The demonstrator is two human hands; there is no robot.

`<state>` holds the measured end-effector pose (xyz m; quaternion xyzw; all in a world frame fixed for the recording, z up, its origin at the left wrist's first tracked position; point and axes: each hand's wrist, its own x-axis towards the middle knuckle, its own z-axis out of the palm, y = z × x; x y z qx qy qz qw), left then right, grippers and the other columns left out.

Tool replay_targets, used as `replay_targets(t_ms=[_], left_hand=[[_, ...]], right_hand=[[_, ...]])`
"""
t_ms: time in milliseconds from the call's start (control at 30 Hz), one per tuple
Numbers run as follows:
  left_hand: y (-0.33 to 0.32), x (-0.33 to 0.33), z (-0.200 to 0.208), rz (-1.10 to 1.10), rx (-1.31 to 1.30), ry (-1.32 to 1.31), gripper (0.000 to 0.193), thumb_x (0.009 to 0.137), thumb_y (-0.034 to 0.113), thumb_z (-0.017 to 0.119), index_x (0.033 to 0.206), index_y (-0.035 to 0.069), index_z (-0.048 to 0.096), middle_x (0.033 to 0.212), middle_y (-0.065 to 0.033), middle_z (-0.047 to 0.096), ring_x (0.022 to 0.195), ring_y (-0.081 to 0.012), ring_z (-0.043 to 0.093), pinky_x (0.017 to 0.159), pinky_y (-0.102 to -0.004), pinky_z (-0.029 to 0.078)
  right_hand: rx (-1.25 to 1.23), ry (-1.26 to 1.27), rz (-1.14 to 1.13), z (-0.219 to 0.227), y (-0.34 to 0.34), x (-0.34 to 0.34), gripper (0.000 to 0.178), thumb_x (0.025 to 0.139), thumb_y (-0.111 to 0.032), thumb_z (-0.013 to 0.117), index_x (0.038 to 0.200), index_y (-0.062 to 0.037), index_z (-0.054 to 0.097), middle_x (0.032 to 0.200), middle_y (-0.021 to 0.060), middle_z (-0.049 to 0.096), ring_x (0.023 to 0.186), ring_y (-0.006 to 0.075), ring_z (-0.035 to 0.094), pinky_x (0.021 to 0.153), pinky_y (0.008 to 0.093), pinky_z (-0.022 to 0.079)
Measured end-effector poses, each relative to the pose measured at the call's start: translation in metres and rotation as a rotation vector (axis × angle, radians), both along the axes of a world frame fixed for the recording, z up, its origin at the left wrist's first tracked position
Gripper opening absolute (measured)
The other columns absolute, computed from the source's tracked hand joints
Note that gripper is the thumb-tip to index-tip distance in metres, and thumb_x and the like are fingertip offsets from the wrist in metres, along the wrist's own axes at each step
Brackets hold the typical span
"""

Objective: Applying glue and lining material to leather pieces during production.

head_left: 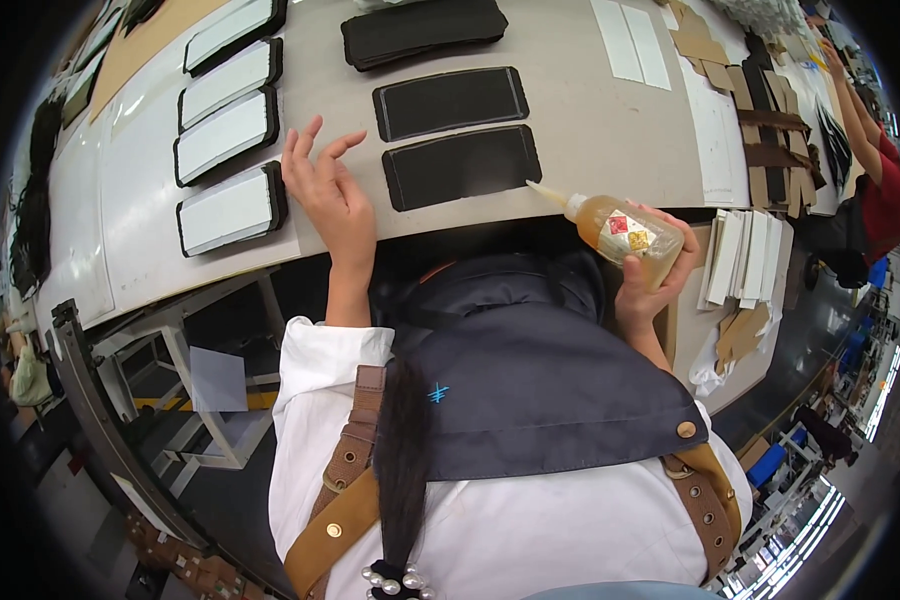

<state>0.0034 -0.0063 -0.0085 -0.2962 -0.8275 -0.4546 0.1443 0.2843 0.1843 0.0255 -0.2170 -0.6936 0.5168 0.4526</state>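
In my right hand [660, 265] is a clear squeeze bottle [625, 235] of amber liquid, tilted so its pale pointed nozzle reaches the right end of a black rectangular panel [460, 168]. Thin light lines run near that panel's edges. Just beyond it lies a similar black panel [450, 103], and farther back a stack of black panels [425, 32]. My left hand [328, 185] is raised over the table, fingers apart and holding nothing. It is between the near panel and a black piece topped with a white rectangle [228, 212].
More white-topped black pieces [225, 135] stand in a column at the left of the table [590, 130]. White strips [630, 42] lie at the far right. White boards [740, 258] are stacked below the right edge. Another person [875, 180] is at the far right.
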Motion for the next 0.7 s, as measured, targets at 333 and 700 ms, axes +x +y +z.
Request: replay_targets(t_ms=[333,700], left_hand=[[-0.001,0.000,0.001,0.005,0.011,-0.017,0.040,0.092,-0.010,0.046,0.109,0.010,0.075,0.148,-0.0086,0.055,0.150,-0.0362,0.031,0.120,-0.0476,0.028],[-0.002,0.002,0.001,0.020,0.019,-0.036,0.036,0.098,-0.005,0.046,0.110,0.011,0.076,0.148,-0.0088,0.058,0.151,-0.0345,0.034,0.123,-0.0476,0.025]], right_hand=[[0.105,0.042,0.210,-0.007,-0.015,-0.023,0.075,0.088,-0.023,0.087,0.140,-0.0017,0.037,0.132,0.0218,0.056,0.125,0.0377,0.062,0.110,0.0523,0.050],[0.182,0.090,0.482,-0.014,-0.030,-0.063,0.078,0.083,-0.018,0.091,0.138,-0.0022,0.038,0.135,0.0227,0.055,0.125,0.0365,0.063,0.107,0.0465,0.053]])
